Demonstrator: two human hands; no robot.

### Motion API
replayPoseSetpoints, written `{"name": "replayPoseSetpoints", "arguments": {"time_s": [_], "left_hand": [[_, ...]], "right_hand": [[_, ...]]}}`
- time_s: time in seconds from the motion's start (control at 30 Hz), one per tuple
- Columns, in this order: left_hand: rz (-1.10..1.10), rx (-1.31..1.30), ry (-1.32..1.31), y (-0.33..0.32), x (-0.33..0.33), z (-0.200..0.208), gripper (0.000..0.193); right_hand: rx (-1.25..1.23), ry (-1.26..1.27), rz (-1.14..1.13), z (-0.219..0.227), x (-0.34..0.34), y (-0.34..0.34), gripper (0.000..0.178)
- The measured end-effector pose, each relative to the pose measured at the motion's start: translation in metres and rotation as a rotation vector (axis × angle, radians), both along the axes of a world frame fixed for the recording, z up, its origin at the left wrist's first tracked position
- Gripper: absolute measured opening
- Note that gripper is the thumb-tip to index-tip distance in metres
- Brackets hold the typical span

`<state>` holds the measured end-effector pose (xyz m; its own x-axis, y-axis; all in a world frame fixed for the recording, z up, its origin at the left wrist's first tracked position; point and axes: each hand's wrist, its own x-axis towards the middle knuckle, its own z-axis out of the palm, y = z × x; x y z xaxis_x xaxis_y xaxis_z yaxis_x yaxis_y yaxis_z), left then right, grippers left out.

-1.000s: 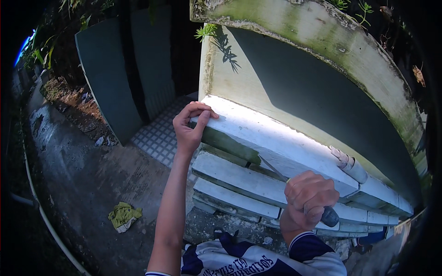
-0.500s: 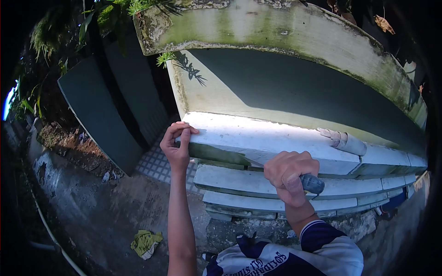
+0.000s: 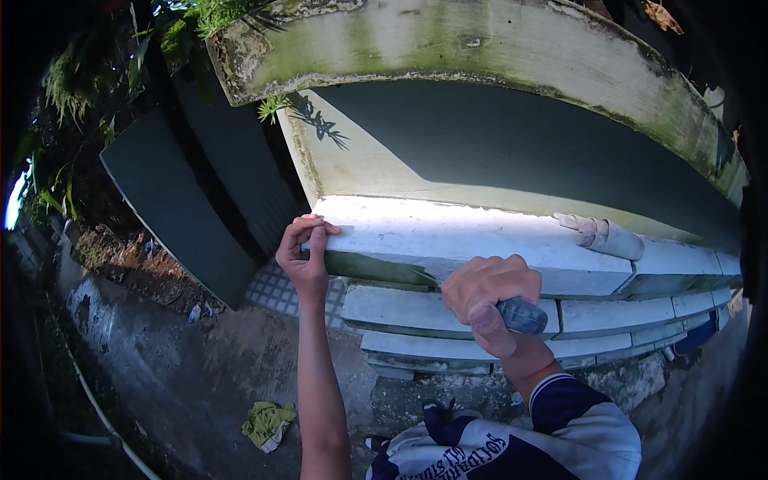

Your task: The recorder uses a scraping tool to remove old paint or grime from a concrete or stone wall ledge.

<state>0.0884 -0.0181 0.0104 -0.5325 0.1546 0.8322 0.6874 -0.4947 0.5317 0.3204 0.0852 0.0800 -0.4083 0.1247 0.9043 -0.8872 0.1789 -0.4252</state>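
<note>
The top of a white-painted ledge runs across the middle, its front face partly stained green. At its left end my left hand is bent over the corner, fingers curled and thumb pressed in against them. My right hand is a fist around a hand tool with a dark grey handle, held low against the ledge's front face. Most of the tool's thin blade is hidden behind my knuckles, so its full shape does not show.
A rolled, dusty grey piece lies on the ledge to the right. Below are stepped white ledges. Overhead curves a mossy slab. A dark panel stands left, and a yellow-green cloth lies on the ground.
My right hand has shifted a little left along the ledge's front face with the tool. My left hand stays at the corner. The whole view has moved slightly.
</note>
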Motion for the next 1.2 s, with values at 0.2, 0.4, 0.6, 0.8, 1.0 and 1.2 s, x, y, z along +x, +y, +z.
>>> {"name": "replayPoseSetpoints", "arguments": {"time_s": [0.2,0.4,0.6,0.8,1.0,1.2], "left_hand": [[0.011,-0.003,0.022,-0.003,0.000,0.000,0.007],[0.007,0.008,0.023,0.002,-0.001,-0.001,0.007],[0.010,0.006,0.017,-0.003,-0.002,0.000,0.007],[-0.005,0.001,0.021,0.002,0.000,0.000,0.007],[-0.012,0.021,0.023,0.002,-0.001,0.001,0.007],[-0.036,0.031,-0.027,0.000,0.002,0.001,0.007]], "right_hand": [[0.015,-0.015,-0.031,0.003,-0.002,0.005,0.037],[0.046,0.021,-0.087,0.009,0.013,0.001,0.035],[0.055,-0.010,-0.024,0.016,0.017,-0.002,0.033],[0.025,-0.086,-0.026,0.005,0.013,0.002,0.037],[0.101,-0.024,-0.107,0.013,0.012,-0.007,0.040],[-0.053,-0.039,-0.090,-0.002,0.034,-0.010,0.048]]}}
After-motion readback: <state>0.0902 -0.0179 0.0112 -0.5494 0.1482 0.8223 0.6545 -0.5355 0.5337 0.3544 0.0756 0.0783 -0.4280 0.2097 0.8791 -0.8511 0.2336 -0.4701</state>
